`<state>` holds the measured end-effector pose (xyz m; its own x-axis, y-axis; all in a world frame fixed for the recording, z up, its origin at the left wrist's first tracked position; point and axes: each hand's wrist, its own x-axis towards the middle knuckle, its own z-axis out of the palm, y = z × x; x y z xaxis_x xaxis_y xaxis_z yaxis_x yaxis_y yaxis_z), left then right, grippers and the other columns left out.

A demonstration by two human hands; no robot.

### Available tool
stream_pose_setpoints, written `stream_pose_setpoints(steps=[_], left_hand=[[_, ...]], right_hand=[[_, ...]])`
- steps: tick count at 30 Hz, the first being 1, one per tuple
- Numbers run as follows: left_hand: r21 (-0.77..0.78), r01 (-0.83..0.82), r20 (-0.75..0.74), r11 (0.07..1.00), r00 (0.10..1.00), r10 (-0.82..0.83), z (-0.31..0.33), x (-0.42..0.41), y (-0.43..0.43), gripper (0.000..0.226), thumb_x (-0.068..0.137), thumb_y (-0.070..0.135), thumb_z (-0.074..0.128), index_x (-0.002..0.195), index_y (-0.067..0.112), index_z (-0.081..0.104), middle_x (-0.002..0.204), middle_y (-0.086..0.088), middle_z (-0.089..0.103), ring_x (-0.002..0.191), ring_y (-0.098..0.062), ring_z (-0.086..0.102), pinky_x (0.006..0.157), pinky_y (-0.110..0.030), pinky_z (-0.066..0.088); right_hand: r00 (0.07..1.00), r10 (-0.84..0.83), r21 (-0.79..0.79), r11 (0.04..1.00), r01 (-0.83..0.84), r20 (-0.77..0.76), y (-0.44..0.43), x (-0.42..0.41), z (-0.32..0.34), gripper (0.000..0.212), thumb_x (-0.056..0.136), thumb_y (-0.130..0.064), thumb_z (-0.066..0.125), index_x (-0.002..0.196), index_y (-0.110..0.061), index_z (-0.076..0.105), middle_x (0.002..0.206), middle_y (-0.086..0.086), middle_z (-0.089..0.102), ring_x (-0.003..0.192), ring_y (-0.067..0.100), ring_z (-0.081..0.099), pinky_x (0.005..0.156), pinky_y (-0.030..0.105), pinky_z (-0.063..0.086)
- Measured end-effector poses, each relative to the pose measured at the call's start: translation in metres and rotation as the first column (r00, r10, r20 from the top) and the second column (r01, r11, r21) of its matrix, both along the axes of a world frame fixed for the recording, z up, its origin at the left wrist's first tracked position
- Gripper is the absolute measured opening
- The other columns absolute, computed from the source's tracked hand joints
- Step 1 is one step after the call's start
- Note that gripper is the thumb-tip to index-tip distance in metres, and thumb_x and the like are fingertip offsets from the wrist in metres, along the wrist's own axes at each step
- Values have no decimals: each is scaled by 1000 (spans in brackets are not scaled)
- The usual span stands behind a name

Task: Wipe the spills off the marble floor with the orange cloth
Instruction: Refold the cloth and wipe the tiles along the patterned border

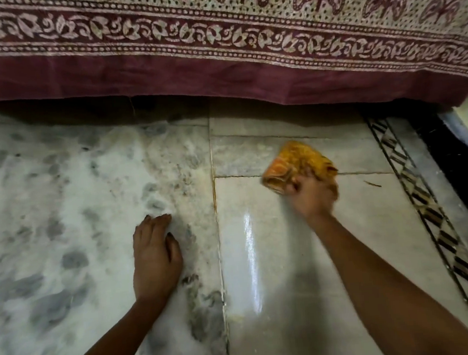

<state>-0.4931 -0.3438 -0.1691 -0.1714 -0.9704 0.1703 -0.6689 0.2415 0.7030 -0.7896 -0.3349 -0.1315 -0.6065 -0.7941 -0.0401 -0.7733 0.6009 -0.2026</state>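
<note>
The right hand point(311, 196) gripped the bunched orange cloth point(296, 164), its fingers point(295, 185) curled tight round the fabric. It pressed the cloth to the marble floor point(287, 299) to the right of the long floor joint point(215, 206). Left of that joint, the left hand point(155, 256) lay flat on a grey-smudged slab, fingers straight and close together, holding nothing. A glossy streak point(252, 260) shone just right of the joint. A maroon-bordered bedspread point(217, 52) hung beyond the joint's far end.
</note>
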Motion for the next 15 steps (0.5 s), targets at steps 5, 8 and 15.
stream_pose_setpoints(steps=[5, 8, 15], left_hand=[[39, -103, -39, 994, 994, 104, 5, -5, -3, 40, 81, 13, 38, 112, 1, 60, 110, -19, 62, 111, -39, 50, 98, -47, 39], [38, -167, 15, 985, 986, 166, 11, -13, -12, 46, 79, 24, 36, 112, 7, 63, 106, -16, 65, 102, -39, 57, 90, -47, 44], [8, -48, 40, 999, 998, 47, 20, -39, -12, 39, 77, 20, 43, 109, 12, 64, 110, -13, 63, 99, -34, 57, 90, -47, 43]], right_hand=[[880, 474, -88, 877, -473, -10, 19, 93, -25, 46, 77, -46, 46, 115, -30, 66, 145, 0, 44, 126, 42, 43, 103, 43, 29], [709, 704, -194, 701, -687, 34, 108, 87, -29, 45, 84, -46, 52, 128, -38, 54, 144, -2, 44, 128, 28, 47, 108, 38, 28], [795, 605, -193, 777, -599, -29, 202, -59, -24, 40, 92, -47, 37, 132, -48, 44, 141, 3, 45, 130, 25, 42, 101, 41, 42]])
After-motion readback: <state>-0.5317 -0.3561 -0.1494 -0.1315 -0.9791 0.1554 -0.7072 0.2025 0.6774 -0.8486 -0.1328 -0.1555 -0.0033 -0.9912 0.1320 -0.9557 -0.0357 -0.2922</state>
